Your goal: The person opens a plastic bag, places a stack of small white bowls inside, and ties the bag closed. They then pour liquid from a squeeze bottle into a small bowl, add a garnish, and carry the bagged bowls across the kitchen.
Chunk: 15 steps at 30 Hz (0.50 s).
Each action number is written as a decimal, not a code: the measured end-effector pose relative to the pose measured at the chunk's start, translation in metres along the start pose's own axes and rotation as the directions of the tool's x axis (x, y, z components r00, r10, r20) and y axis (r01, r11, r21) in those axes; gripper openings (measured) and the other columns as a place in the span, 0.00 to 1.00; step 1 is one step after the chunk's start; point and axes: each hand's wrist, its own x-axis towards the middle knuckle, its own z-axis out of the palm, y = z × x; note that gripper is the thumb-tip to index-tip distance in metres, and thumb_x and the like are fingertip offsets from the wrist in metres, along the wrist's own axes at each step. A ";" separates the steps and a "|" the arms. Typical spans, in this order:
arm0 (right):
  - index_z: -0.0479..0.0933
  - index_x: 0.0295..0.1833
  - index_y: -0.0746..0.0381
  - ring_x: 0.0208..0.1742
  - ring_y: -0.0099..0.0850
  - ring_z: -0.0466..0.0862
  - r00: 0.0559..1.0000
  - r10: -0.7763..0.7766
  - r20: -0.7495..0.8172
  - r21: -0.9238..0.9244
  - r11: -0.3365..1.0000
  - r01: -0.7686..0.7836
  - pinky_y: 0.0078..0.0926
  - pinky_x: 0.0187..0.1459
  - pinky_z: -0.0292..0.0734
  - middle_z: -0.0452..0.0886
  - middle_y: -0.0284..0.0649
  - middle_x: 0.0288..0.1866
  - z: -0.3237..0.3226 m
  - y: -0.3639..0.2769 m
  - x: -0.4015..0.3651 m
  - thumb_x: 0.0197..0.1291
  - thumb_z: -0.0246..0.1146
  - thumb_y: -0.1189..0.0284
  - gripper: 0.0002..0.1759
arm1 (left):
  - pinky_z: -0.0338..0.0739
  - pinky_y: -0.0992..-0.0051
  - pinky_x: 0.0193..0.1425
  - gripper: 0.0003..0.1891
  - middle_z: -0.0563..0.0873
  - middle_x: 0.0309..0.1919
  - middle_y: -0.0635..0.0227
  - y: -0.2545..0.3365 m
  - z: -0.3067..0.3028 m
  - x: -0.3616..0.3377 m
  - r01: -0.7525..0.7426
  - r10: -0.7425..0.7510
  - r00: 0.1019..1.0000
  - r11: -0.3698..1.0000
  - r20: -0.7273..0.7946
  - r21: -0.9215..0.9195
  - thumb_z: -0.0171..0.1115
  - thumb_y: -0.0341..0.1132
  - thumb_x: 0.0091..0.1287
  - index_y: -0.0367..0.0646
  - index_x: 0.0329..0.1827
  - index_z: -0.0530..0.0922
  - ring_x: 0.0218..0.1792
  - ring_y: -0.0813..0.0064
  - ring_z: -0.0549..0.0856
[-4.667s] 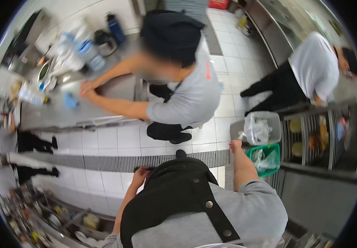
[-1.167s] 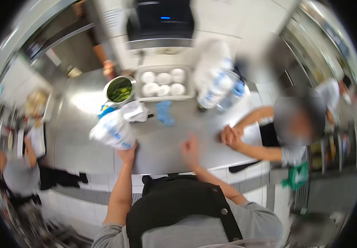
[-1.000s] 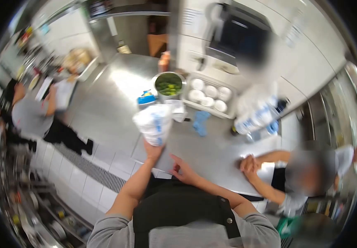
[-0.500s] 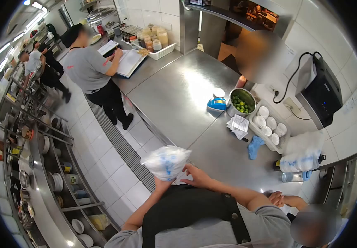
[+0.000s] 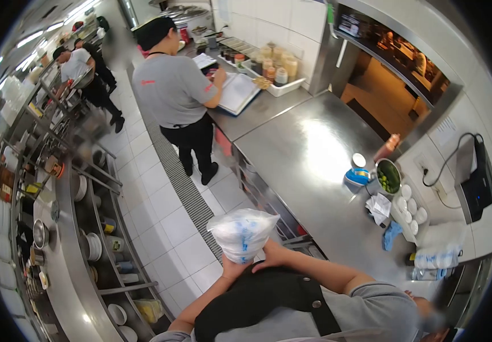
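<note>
A bulging white plastic bag with blue print (image 5: 243, 235) is held up in front of my apron. My left hand (image 5: 235, 268) grips its lower end from below. On the bag's lower right side rests my right hand (image 5: 271, 255), its fingers closed against the plastic and partly hidden behind it. To the right of the bag lies the steel counter (image 5: 314, 188). The bag's contents cannot be made out.
A co-worker in a grey shirt (image 5: 174, 91) stands at an open binder (image 5: 239, 91). On the counter's right are a pot of green fruit (image 5: 387, 176), white cups (image 5: 407, 205) and a blue cloth (image 5: 392, 235). Shelving with dishes (image 5: 94, 245) runs along the left.
The view has turned left, so the counter and co-worker appear further right. My right hand has come against the bag from slightly apart. The person by the serving window is no longer seen.
</note>
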 end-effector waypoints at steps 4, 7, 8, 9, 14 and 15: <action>0.56 0.79 0.70 0.81 0.55 0.60 0.953 0.234 0.191 0.128 0.957 -0.260 0.44 0.78 0.59 0.59 0.62 0.79 0.004 0.042 0.018 0.61 0.66 0.38 0.56 | 0.81 0.64 0.60 0.38 0.88 0.52 0.60 -0.059 -0.036 0.007 0.040 -0.034 0.996 0.997 -0.079 0.073 0.86 0.34 0.43 0.38 0.60 0.79 0.53 0.63 0.87; 0.70 0.72 0.69 0.75 0.53 0.71 0.764 0.615 0.196 -0.148 0.788 -0.597 0.44 0.75 0.65 0.71 0.59 0.74 0.047 0.165 0.002 0.65 0.60 0.36 0.49 | 0.79 0.64 0.62 0.38 0.87 0.53 0.61 -0.075 -0.071 0.026 0.086 -0.062 0.983 0.987 -0.171 0.134 0.86 0.34 0.43 0.37 0.60 0.78 0.54 0.64 0.86; 0.72 0.72 0.65 0.73 0.53 0.73 0.518 0.775 0.361 -0.407 0.631 -0.660 0.47 0.71 0.69 0.73 0.55 0.73 0.043 0.182 0.009 0.64 0.61 0.37 0.46 | 0.78 0.63 0.63 0.38 0.86 0.53 0.61 -0.077 -0.084 0.034 0.147 -0.133 0.970 0.988 -0.204 0.055 0.86 0.34 0.43 0.37 0.60 0.78 0.55 0.64 0.85; 0.76 0.69 0.61 0.70 0.53 0.77 0.375 0.825 0.423 -0.602 0.566 -0.563 0.48 0.68 0.73 0.76 0.53 0.71 0.050 0.204 0.011 0.64 0.63 0.40 0.40 | 0.78 0.63 0.64 0.38 0.86 0.54 0.61 -0.076 -0.101 0.042 0.207 -0.207 0.950 0.978 -0.234 -0.023 0.86 0.33 0.43 0.37 0.60 0.77 0.56 0.64 0.85; 0.79 0.66 0.58 0.68 0.51 0.79 0.293 0.717 0.633 -0.569 0.687 -0.453 0.50 0.67 0.74 0.79 0.53 0.67 0.067 0.282 0.091 0.65 0.67 0.48 0.32 | 0.77 0.63 0.63 0.39 0.85 0.54 0.59 -0.110 -0.196 0.090 0.227 -0.227 0.803 0.971 -0.551 -0.070 0.85 0.32 0.44 0.35 0.61 0.75 0.56 0.64 0.84; 0.80 0.66 0.58 0.67 0.51 0.79 0.341 0.723 0.601 -0.563 0.686 -0.460 0.50 0.66 0.74 0.80 0.53 0.66 0.072 0.300 0.116 0.65 0.67 0.48 0.32 | 0.78 0.63 0.62 0.41 0.84 0.55 0.59 -0.132 -0.214 0.103 0.187 -0.183 0.761 0.980 -0.622 -0.060 0.85 0.33 0.44 0.34 0.63 0.73 0.56 0.63 0.84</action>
